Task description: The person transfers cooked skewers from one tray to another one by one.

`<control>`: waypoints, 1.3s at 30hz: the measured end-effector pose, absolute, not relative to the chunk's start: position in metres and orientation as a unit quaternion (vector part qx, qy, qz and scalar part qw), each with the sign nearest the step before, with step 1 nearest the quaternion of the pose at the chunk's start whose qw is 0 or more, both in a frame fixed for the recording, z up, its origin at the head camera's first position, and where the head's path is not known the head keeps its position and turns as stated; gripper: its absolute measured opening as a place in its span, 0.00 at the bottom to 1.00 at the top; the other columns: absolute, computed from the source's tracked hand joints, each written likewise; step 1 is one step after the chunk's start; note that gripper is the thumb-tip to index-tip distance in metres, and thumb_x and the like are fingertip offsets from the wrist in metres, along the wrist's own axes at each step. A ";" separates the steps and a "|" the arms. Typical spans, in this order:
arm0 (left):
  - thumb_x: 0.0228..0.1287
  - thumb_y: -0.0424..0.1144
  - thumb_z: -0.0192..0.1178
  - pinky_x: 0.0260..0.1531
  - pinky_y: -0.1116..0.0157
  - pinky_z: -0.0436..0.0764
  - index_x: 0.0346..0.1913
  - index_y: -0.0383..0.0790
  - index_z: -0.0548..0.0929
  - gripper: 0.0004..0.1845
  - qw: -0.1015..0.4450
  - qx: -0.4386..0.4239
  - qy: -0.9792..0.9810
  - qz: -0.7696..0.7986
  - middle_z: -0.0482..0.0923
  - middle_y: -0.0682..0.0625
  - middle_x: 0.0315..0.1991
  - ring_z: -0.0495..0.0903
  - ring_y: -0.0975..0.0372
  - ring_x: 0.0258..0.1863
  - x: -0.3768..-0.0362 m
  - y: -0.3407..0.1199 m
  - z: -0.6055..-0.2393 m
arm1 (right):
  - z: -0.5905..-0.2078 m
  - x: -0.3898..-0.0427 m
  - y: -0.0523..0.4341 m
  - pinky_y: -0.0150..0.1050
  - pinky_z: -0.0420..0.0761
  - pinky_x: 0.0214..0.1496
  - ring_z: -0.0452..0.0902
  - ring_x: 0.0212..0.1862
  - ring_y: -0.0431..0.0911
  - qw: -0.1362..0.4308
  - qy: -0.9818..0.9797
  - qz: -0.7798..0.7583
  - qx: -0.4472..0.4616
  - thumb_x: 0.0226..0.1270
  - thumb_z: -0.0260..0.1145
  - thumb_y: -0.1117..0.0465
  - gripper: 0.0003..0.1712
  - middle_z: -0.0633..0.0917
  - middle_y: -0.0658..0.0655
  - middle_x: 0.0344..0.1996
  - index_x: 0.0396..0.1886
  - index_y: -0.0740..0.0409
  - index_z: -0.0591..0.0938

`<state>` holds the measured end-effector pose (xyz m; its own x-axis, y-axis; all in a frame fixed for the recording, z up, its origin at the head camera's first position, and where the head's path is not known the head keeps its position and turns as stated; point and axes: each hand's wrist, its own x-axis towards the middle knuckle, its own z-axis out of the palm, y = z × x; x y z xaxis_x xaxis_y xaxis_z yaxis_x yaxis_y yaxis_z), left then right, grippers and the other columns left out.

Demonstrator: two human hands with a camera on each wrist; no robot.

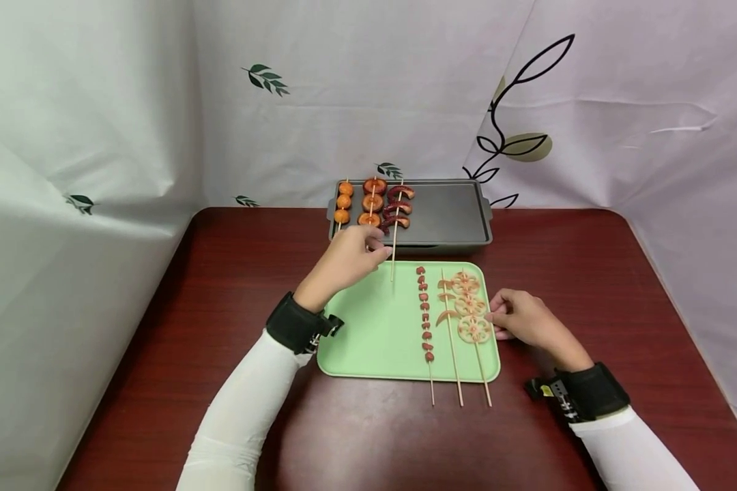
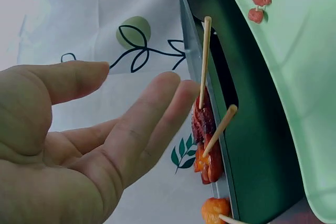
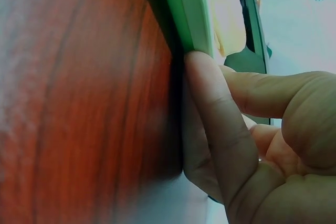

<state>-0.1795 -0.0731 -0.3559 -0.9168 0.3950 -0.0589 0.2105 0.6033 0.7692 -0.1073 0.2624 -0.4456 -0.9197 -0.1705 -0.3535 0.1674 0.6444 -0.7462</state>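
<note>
My left hand (image 1: pixel 350 259) hovers at the front edge of the dark grill tray (image 1: pixel 448 215), its fingers straight and holding nothing. Its fingertips are close to the stick ends of the skewers there: orange balls (image 1: pixel 343 202), round slices (image 1: pixel 373 202) and dark red sausage (image 1: pixel 397 206). In the left wrist view the open palm (image 2: pixel 105 145) faces the sausage skewer's stick (image 2: pixel 205 61) without touching it. My right hand (image 1: pixel 522 320) rests on the table with loosely curled fingers (image 3: pixel 220 129) against the right rim of the green tray (image 1: pixel 368 327).
The green tray carries three skewers on its right side: small red pieces (image 1: pixel 425 314), curled orange pieces (image 1: pixel 447 307) and lotus root slices (image 1: pixel 471 310). Their sticks overhang the near rim. The red-brown table (image 1: pixel 589 273) is backed by white curtains.
</note>
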 end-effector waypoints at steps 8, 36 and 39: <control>0.75 0.39 0.63 0.27 0.68 0.75 0.50 0.31 0.84 0.12 0.148 0.158 0.903 0.372 0.86 0.45 0.31 0.87 0.54 0.29 -0.192 -0.053 -0.358 | -0.443 -0.107 0.261 0.37 0.90 0.30 0.86 0.28 0.44 0.203 0.886 -0.417 -0.009 0.74 0.65 0.67 0.06 0.83 0.58 0.29 0.41 0.66 0.77; 0.67 0.30 0.69 0.30 0.67 0.83 0.25 0.43 0.63 0.23 0.205 0.073 0.905 0.365 0.68 0.50 0.22 0.91 0.53 0.31 -0.208 -0.033 -0.369 | -0.441 -0.108 0.259 0.36 0.90 0.29 0.85 0.27 0.43 0.199 0.887 -0.415 -0.015 0.73 0.65 0.69 0.05 0.83 0.58 0.28 0.39 0.67 0.77; 0.67 0.29 0.69 0.36 0.64 0.88 0.25 0.42 0.69 0.19 0.213 0.069 0.896 0.383 0.73 0.49 0.25 0.91 0.49 0.35 -0.209 -0.033 -0.368 | -0.441 -0.108 0.259 0.36 0.90 0.29 0.85 0.27 0.44 0.200 0.887 -0.416 -0.014 0.73 0.65 0.69 0.05 0.83 0.58 0.28 0.39 0.67 0.77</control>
